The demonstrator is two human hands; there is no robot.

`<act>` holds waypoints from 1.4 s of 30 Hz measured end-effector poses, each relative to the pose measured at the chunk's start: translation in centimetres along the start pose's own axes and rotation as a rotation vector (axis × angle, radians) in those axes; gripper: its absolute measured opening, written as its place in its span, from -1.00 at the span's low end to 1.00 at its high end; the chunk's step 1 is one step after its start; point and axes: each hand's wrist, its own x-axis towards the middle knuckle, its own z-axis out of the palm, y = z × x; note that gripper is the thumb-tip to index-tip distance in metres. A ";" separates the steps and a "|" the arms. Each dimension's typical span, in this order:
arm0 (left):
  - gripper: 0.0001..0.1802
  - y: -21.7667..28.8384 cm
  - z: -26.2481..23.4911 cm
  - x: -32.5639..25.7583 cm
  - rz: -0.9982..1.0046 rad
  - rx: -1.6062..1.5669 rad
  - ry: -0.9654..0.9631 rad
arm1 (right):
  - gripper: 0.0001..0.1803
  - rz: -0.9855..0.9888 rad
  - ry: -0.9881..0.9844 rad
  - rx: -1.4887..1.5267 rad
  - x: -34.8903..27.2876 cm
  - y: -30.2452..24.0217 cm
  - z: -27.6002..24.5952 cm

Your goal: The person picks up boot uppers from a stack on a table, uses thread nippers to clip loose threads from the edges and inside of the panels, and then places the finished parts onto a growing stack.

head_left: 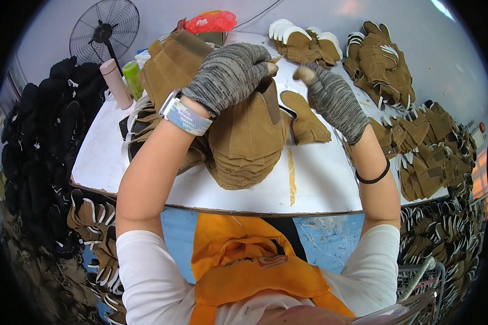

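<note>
Both my hands wear grey knitted gloves with bare fingertips. My left hand [230,73] is closed over the top of a stack of brown suede shoe uppers [246,135], pinching a thin brown edge of suede at its fingertips. To the right, my right hand [336,100] is raised above the white table, fingers curled in and thumb tip slightly blurred; whatever it pinches is hidden. Between and below the hands lies a single brown suede piece [303,116] on the table. Behind my left wrist stands another pile of brown suede pieces [173,57].
The white table [320,184] holds more brown uppers [382,65] at the far right. A pink bottle [115,84], a green cup [133,78] and a red plastic bag [211,21] stand behind. Black bundles [49,146] and a fan [104,32] are at left.
</note>
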 end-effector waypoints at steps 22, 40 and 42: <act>-0.77 1.5 -1.8 -13.5 0.216 -0.500 -0.398 | -0.54 -0.005 0.107 0.376 -0.2 -2.2 1.2; -0.80 2.4 0.5 -19.0 0.157 -0.441 -0.504 | -0.54 -0.299 -0.181 -0.182 5.3 -14.2 4.2; -0.76 2.0 1.5 -22.9 0.118 -0.356 -0.656 | -0.65 -0.439 -0.003 -0.020 5.3 -13.6 5.8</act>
